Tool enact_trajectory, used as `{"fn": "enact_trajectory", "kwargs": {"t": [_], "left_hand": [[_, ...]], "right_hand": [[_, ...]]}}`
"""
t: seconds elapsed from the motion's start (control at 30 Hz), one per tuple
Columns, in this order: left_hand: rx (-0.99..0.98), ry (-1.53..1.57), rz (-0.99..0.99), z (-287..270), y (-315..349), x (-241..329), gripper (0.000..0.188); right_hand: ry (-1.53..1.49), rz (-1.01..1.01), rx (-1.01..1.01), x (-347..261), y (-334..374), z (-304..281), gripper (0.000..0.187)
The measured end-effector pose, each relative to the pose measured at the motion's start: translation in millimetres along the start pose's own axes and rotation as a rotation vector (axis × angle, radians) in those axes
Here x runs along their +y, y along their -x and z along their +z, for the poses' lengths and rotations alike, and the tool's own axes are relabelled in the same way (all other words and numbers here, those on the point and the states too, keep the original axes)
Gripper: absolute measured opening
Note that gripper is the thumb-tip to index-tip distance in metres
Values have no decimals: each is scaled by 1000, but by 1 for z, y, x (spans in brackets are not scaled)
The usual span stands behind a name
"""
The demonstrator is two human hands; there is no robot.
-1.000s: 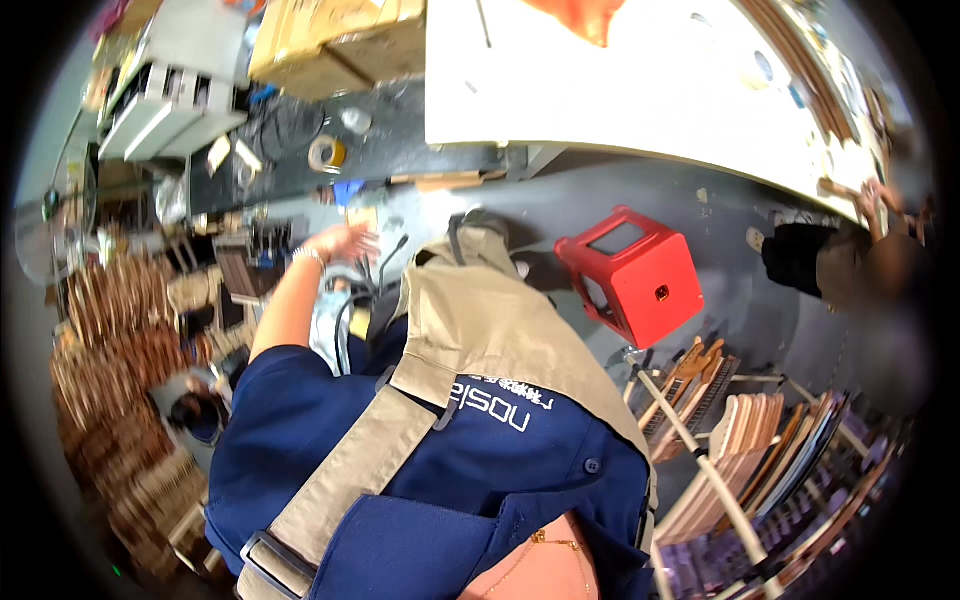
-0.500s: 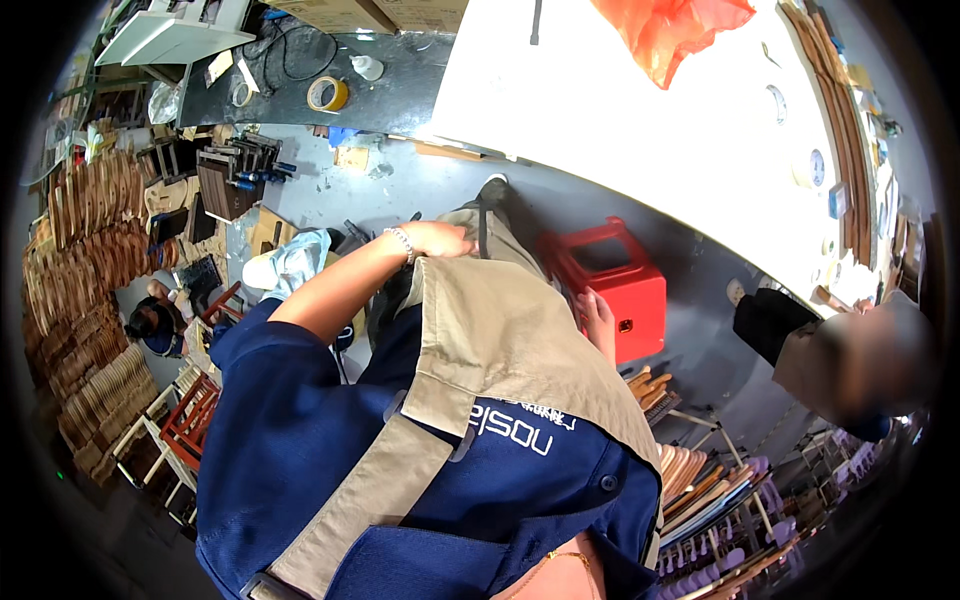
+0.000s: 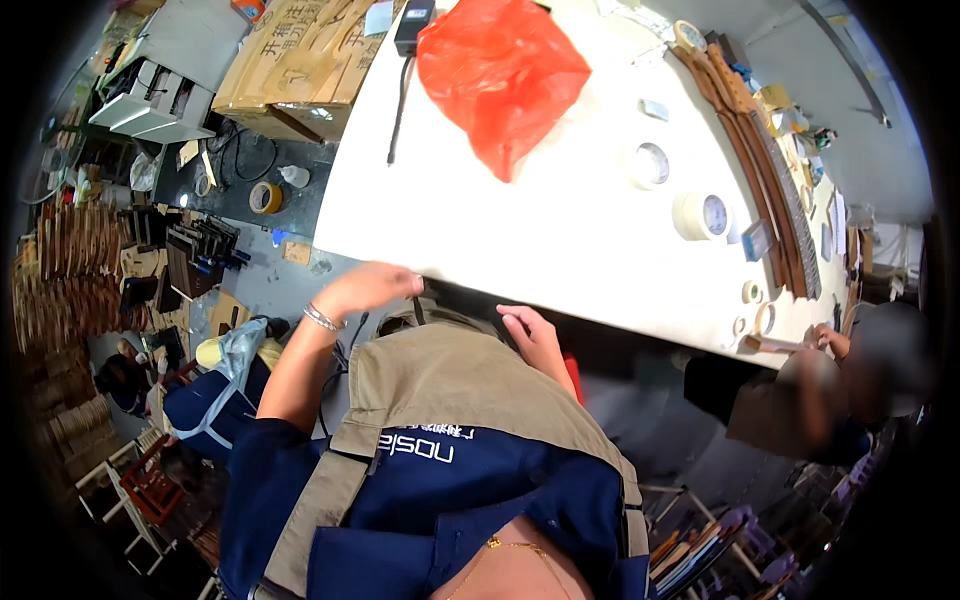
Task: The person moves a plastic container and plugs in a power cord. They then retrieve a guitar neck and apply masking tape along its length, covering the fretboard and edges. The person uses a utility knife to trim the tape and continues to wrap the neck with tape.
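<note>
My left hand, with a bracelet on its wrist, is at the near edge of the white table. Its fingers stretch to the right and hold nothing that I can see. To the right, just below the same edge, my right hand has its thumb and fingers apart with nothing in them. Between the hands and my body is the tan apron. A red plastic bag lies crumpled on the table ahead. Left of it, a black power adapter trails a short cable.
White tape rolls and long wooden necks lie on the table's right side. A person stands at the right with a hand on a wooden piece. Cardboard boxes and yellow tape are at the left. A red stool is mostly hidden.
My left hand has come away from the apron, and my right hand from beside the red stool; both are now at the table edge. The view has shifted, showing more of the table.
</note>
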State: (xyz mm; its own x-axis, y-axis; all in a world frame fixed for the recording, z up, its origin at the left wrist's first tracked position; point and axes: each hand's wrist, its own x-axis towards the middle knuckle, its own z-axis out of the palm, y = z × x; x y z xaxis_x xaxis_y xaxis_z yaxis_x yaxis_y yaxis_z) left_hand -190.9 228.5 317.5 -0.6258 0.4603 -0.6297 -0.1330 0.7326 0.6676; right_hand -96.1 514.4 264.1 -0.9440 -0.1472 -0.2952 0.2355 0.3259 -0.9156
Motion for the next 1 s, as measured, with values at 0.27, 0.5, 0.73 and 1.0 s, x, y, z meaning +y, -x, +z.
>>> {"fn": "enact_trajectory", "kwargs": {"t": [0.27,0.5,0.73,1.0], "left_hand": [[1244,-257,234,-95,-153,67,57],[1071,-810,73,-95,-215,109,54],[1271,-648,448,-76,-217,81,26],[1192,-765,420,-32,-187,95,49]], "right_hand": [[-204,-45,329,8,-30,-128,25],[-166,5,485,49,-29,-160,25],[-242,-14,521,38,-57,-145,23],[623,-683,488,-40,-174,-102,39]]}}
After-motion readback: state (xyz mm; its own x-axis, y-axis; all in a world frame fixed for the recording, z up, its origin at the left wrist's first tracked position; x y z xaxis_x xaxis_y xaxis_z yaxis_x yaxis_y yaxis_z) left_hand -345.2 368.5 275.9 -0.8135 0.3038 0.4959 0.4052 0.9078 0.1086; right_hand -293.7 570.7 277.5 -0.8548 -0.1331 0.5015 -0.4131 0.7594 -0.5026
